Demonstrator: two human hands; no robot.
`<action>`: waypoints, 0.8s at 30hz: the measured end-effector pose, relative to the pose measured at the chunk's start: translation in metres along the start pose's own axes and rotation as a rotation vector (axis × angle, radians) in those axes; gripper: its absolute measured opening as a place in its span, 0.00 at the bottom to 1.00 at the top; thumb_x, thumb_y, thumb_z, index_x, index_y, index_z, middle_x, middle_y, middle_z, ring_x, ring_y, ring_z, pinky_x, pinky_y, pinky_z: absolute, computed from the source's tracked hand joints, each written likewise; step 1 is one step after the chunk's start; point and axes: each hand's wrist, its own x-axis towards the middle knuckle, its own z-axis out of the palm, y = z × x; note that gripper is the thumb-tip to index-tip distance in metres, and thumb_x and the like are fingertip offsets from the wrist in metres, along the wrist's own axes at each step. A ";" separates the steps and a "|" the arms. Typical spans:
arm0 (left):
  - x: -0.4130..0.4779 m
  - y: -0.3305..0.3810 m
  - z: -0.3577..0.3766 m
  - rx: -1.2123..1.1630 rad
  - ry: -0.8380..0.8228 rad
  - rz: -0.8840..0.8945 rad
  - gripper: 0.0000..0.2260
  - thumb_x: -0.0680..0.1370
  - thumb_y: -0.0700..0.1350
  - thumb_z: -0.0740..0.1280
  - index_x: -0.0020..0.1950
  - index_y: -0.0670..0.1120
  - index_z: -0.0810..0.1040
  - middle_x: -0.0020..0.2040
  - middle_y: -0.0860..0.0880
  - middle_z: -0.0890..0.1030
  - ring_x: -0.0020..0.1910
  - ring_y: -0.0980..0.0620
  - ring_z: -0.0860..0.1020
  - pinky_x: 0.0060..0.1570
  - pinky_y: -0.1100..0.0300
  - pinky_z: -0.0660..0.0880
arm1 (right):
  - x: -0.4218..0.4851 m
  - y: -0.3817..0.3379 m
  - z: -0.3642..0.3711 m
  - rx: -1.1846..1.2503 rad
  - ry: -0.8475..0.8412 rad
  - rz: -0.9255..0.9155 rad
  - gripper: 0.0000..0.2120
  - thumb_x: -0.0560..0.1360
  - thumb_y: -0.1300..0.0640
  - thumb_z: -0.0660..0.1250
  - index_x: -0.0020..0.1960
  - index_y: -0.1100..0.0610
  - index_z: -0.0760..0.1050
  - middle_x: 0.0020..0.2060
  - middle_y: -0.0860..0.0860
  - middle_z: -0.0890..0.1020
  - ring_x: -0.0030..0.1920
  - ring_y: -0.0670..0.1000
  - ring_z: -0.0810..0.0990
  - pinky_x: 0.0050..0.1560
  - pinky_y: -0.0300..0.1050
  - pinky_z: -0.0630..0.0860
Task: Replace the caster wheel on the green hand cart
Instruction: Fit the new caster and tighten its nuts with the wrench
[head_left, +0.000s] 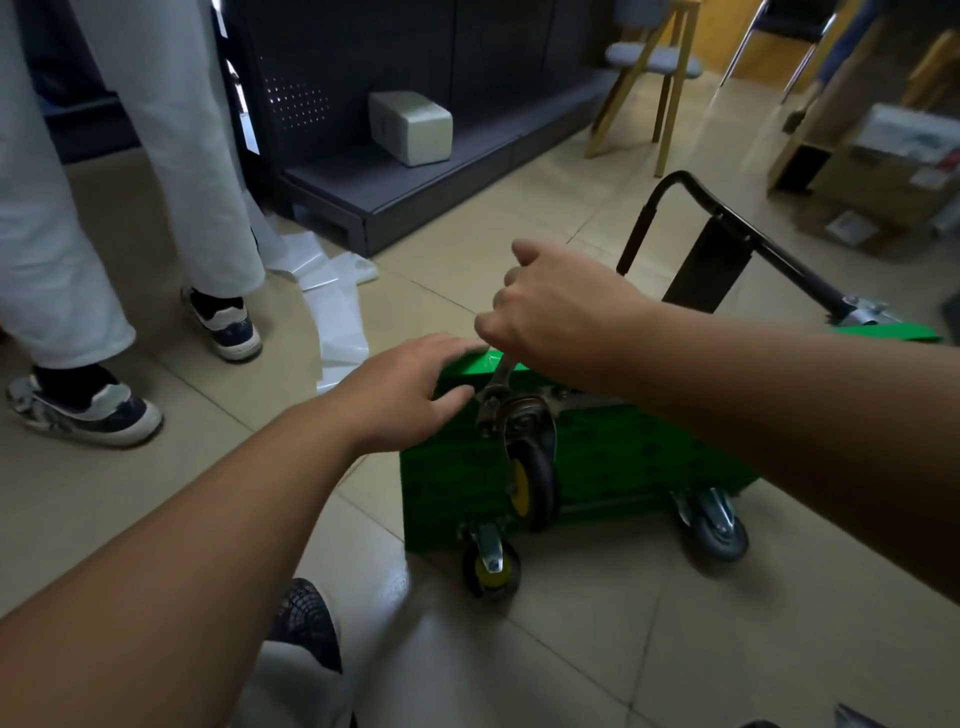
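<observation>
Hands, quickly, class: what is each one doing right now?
Left hand: open, fingers resting flat on the green cart.
Right hand: closed round a wrench at the caster.

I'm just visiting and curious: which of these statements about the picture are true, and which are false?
1. The green cart stands upright on its wheels. False: it is tipped on its side, with the wheels facing the camera.
2. The right hand grips a wrench set at the caster wheel. True.
3. The left hand holds a screwdriver. False: it holds nothing and rests open on the cart's top edge.
4. A person in white trousers stands nearby on the left. True.
</observation>
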 end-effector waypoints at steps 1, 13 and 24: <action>0.000 0.000 0.000 -0.006 0.010 0.006 0.21 0.81 0.49 0.68 0.75 0.56 0.71 0.66 0.56 0.77 0.61 0.56 0.73 0.57 0.58 0.70 | 0.000 -0.002 0.001 -0.015 0.002 0.004 0.08 0.81 0.59 0.59 0.44 0.52 0.70 0.40 0.51 0.81 0.39 0.54 0.77 0.52 0.49 0.62; 0.009 0.003 0.008 0.147 0.014 -0.036 0.33 0.75 0.52 0.76 0.78 0.57 0.66 0.70 0.54 0.76 0.66 0.49 0.70 0.64 0.51 0.69 | -0.014 -0.007 0.039 -0.050 -0.037 0.028 0.06 0.80 0.57 0.57 0.45 0.54 0.70 0.41 0.51 0.82 0.40 0.54 0.77 0.49 0.48 0.64; 0.013 0.005 0.013 0.265 0.040 -0.057 0.35 0.72 0.57 0.77 0.76 0.56 0.66 0.68 0.52 0.74 0.65 0.47 0.70 0.65 0.51 0.68 | -0.011 -0.006 0.057 -0.029 0.077 0.043 0.20 0.84 0.42 0.51 0.42 0.50 0.73 0.39 0.49 0.82 0.39 0.52 0.78 0.46 0.48 0.55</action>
